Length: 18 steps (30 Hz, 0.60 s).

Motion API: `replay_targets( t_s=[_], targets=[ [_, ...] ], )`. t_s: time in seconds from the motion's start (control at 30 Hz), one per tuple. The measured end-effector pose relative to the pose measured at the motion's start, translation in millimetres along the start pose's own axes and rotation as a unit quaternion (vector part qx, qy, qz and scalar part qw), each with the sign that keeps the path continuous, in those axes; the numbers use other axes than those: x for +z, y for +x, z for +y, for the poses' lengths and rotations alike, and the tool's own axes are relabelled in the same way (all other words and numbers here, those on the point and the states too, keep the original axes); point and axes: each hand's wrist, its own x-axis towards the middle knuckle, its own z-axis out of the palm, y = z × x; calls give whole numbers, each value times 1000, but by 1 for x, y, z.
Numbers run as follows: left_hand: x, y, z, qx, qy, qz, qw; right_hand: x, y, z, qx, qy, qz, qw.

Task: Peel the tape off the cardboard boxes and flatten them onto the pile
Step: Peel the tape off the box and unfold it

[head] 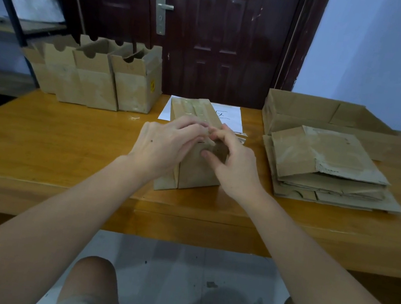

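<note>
A small brown cardboard box (192, 174) lies on the wooden table (63, 146) in front of me, with clear tape running along its top face. My left hand (166, 144) curls over its near top edge, fingers bent onto the cardboard. At that same edge my right hand (230, 156) meets the left, its fingertips pinching at the tape or flap; which of the two I cannot tell. A pile of flattened boxes (328, 167) sits on the table to the right.
Several upright open boxes (95, 80) stand in a row at the back left. A white sheet of paper (228, 118) lies behind the box. A large shallow cardboard tray (325, 119) sits back right. A dark door and a metal ladder are behind the table.
</note>
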Motion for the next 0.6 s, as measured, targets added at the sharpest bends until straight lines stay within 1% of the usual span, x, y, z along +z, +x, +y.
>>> replay_targets(
  t_s=[0.17, 0.3, 0.43, 0.53, 0.6],
  targets=[
    [1, 6, -1, -20, 7, 4, 1000, 1, 2, -1, 18, -4, -1, 1000],
    [0, 7, 1, -22, 12, -3, 1000, -2, 4, -6, -8, -27, 26, 999],
    [-2, 4, -1, -35, -3, -3, 999, -4, 5, -8, -12, -38, 46, 998],
    [-6, 2, -5, -59, -24, -23, 998, -2, 5, -7, -25, -46, 60, 997],
    [-7, 4, -10, -76, -17, -49, 996, 1, 5, -4, -35, -68, 64, 995]
  ],
)
